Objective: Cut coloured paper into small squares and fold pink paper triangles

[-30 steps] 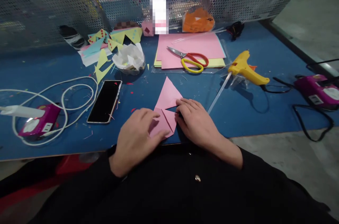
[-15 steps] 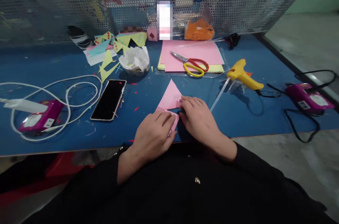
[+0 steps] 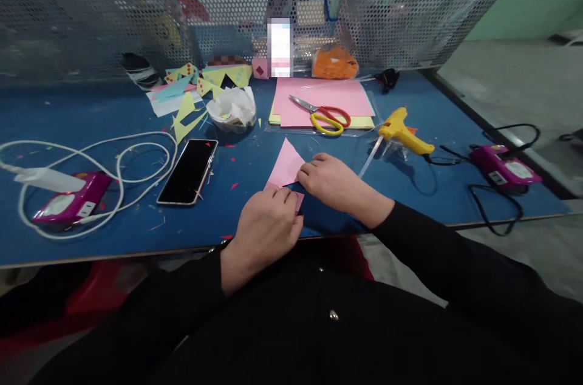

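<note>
A folded piece of pink paper (image 3: pixel 286 165) lies on the blue table, its pointed tip facing away from me. My left hand (image 3: pixel 266 230) is closed over its near part, fingers curled down and the thumb at the lower edge. A small pink corner shows beside those fingers. My right hand (image 3: pixel 334 183) has its fingers bent and closed at the paper's right edge; its thumb is mostly hidden. Beyond the paper, scissors (image 3: pixel 319 115) with red and yellow handles rest on a stack of pink and yellow sheets (image 3: pixel 337 93).
To the left lie a phone (image 3: pixel 187 172), a white cable and a purple power strip (image 3: pixel 75 197). A paper-lined bowl (image 3: pixel 232 109) and yellow cutouts (image 3: pixel 186 118) stand behind. On the right are a yellow glue gun (image 3: pixel 405 131) and another purple power strip (image 3: pixel 505 166). Perforated metal mesh borders the back.
My right hand has shifted, its fingers now more curled together at the paper's right edge, and its forearm swings outward. The left hand stays on the paper. The whole view has tilted slightly.
</note>
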Motion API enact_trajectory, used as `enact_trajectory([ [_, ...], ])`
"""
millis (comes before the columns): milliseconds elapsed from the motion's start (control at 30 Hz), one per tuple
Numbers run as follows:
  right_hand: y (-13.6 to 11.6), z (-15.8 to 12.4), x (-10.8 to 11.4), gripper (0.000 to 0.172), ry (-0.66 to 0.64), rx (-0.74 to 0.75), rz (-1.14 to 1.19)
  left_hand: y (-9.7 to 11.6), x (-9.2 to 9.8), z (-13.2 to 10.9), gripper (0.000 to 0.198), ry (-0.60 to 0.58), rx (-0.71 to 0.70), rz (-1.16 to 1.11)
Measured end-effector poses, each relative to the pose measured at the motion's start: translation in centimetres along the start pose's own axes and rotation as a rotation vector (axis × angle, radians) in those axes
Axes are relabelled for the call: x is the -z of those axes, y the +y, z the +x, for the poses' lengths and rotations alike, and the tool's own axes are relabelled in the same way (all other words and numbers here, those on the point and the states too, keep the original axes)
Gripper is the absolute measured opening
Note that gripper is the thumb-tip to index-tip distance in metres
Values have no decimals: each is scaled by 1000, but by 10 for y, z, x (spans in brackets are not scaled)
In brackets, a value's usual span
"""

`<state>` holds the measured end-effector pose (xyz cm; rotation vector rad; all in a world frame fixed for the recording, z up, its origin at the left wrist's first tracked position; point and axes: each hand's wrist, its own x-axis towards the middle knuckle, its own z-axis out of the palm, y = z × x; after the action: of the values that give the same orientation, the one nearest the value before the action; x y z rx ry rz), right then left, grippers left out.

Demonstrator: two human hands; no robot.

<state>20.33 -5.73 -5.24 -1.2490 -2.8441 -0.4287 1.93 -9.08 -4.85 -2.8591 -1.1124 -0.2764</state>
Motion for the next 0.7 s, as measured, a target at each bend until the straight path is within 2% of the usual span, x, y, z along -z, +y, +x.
enact_trajectory([
  [167, 1, -2, -10, 15, 54, 5, -38, 1, 1, 0, 19, -14, 35, 18],
  [267, 4, -3, -12, 16, 114, -50, -39, 3, 1, 0, 20, 12, 63, 34],
  [500, 6, -17, -1, 20, 232, -212, -65, -11, 19, -2, 15, 246, 23, 110],
  [633, -13, -32, 8, 29, 267, -328, -128, -23, 32, -9, 16, 391, 37, 99],
  [700, -27, -37, 10, 31, 267, -375, -144, -23, 31, -12, 17, 412, 58, 85],
])
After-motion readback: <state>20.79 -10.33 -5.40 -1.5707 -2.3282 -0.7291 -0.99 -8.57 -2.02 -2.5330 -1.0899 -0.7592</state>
